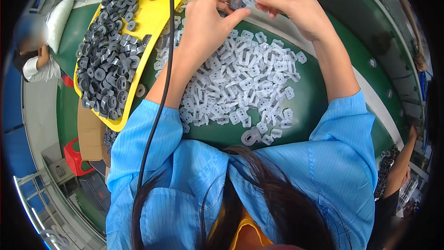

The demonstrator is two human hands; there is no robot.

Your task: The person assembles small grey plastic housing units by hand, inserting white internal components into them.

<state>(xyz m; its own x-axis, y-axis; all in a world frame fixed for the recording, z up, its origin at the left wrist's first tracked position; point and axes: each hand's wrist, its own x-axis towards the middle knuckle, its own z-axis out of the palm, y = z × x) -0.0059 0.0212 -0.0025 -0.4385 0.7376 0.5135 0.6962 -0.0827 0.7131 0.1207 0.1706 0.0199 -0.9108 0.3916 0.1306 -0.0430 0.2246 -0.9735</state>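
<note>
Between the fingers and thumb of my left hand (210,21) is a dark grey round plastic part (237,2) with a hollow middle. My right hand (289,5) pinches a small clear plastic piece (249,0) right beside it; whether the two touch, I cannot tell. Below both hands a wide heap of similar translucent pieces (245,76) is spread on the green table (305,120). One lone grey round part (251,136) lies at the heap's near edge, close to my body.
A yellow tray (159,11) full of grey round parts (108,60) stands at the left. A black cable (169,55) hangs down across the view over my left arm. Cardboard (90,132) and a red stool (74,157) are at lower left. Other people sit at both sides.
</note>
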